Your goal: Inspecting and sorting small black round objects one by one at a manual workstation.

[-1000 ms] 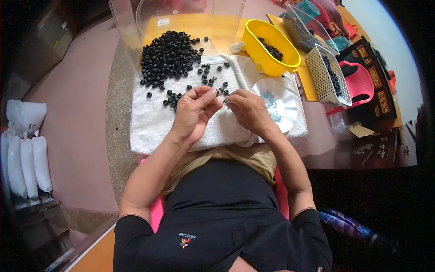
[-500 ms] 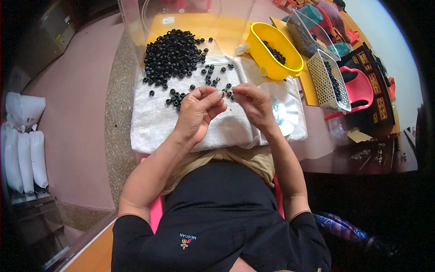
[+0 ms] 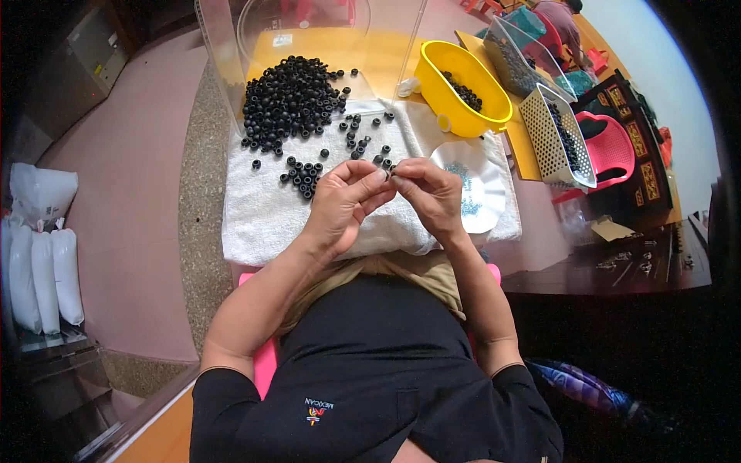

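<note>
My left hand [image 3: 340, 202] is closed in a pinch, thumb against forefinger, on a small round black part [image 3: 390, 171] that is mostly hidden by the fingertips. Meeting it there, my right hand [image 3: 434, 193] also pinches with thumb and forefinger; whatever lies between them is too small to make out. Just left of and beyond my hands lies a loose cluster of black ring-like parts [image 3: 303, 179]. Farther back is a large pile of the same black parts [image 3: 289, 100]. Beside my right hand, a white fluted plate [image 3: 496, 202] holds tiny blue bits [image 3: 469, 207].
A white towel [image 3: 262, 224] covers the near tabletop. A clear plastic bin [image 3: 224, 69] stands around the pile. At the right are a yellow tub [image 3: 494, 116] of black parts, a white perforated basket [image 3: 532, 127] and a clear box [image 3: 509, 65]. Another person [image 3: 557, 27] sits far off.
My right hand has moved in toward the left, and its fingertips now meet those of my left hand. The blue bits on the plate show more fully.
</note>
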Demonstrator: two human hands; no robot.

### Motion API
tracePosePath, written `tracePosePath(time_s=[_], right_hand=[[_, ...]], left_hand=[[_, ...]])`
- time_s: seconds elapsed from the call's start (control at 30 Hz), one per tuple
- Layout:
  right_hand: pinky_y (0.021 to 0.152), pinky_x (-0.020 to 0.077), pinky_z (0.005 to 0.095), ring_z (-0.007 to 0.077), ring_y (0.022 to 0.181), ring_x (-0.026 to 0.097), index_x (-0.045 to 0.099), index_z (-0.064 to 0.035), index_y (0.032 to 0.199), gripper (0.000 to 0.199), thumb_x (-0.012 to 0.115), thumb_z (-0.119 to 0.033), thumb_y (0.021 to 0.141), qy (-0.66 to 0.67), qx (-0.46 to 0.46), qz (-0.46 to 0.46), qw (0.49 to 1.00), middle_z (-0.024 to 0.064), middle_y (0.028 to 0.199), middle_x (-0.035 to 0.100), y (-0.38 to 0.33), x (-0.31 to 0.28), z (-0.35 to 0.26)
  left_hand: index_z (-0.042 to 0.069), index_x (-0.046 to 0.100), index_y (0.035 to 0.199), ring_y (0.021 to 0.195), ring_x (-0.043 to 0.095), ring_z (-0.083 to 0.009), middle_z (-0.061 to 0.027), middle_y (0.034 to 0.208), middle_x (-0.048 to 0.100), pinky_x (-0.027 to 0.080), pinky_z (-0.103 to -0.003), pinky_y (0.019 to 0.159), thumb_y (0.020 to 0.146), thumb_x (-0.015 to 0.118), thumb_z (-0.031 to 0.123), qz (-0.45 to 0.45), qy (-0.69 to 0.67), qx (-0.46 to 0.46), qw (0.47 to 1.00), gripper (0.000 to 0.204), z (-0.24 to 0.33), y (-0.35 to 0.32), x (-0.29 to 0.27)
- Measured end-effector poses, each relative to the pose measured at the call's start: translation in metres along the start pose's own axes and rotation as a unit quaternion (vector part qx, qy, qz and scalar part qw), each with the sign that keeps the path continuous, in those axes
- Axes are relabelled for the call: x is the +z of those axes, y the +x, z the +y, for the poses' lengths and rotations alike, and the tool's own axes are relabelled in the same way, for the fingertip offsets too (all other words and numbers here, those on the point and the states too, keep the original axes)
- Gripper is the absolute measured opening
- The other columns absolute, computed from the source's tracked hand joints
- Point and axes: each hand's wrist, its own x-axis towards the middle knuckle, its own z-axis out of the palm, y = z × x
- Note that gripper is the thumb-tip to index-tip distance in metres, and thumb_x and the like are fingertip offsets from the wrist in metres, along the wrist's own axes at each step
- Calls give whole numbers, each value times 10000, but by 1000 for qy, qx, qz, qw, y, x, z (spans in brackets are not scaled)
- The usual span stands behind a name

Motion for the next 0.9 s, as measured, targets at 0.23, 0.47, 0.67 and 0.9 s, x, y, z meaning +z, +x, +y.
tracePosePath(time_s=[0.23,0.47,0.67,0.9], right_hand=[[752,511,228,134,876,633,661,57,957,139,689,55,821,-127,-31,-40,991,122,1001,645,1,-6,-9],[733,550,261,159,837,671,662,34,918,129,709,41,798,-136,-62,-48,988,134,935,670,3,-9,-7],[727,549,261,162,832,670,665,27,934,145,719,30,800,-128,-49,-65,988,123,923,669,2,-15,-8],[685,509,228,117,820,625,675,17,954,148,706,45,812,-122,-16,-106,987,93,920,651,0,-22,-11]], left_hand=[[27,606,960,848,655,-144,-67,920,661,565,-281,822,866,689,37,-1,55,13,998,126,0,2,-2],[21,605,975,855,656,-145,-71,929,664,565,-289,841,869,686,42,-21,64,-8,998,135,-2,4,-4],[13,597,992,866,657,-162,-83,939,663,569,-320,847,874,676,41,-22,76,-33,996,145,0,2,-2],[26,589,1022,880,673,-196,-80,955,659,566,-358,870,873,669,56,-21,99,-41,994,172,-3,2,-4]])
